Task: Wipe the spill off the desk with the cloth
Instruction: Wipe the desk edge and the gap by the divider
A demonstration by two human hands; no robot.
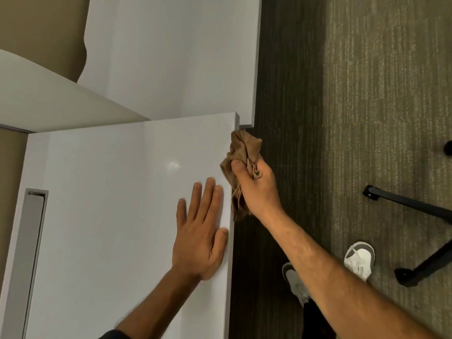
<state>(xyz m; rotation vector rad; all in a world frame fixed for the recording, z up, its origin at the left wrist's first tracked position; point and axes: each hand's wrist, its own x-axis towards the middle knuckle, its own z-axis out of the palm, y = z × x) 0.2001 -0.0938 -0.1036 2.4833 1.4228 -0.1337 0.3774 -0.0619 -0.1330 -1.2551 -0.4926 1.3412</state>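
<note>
A white desk (117, 216) fills the left half of the head view. My right hand (256, 189) grips a crumpled tan cloth (242, 152) at the desk's right edge, with the cloth hanging partly over the side near the desk's far corner. My left hand (200, 228) lies flat on the desktop, palm down and fingers spread, just inside the same edge. A faint shiny spot (174, 165) shows on the desktop beyond my left fingers; I cannot tell whether it is liquid or glare.
A second white desk (171, 57) adjoins at the back. A grey cable slot (31, 228) runs along the desk's left side. Carpet (367, 94) lies to the right, with black chair legs (420, 241) and my two shoes (359, 260) on it.
</note>
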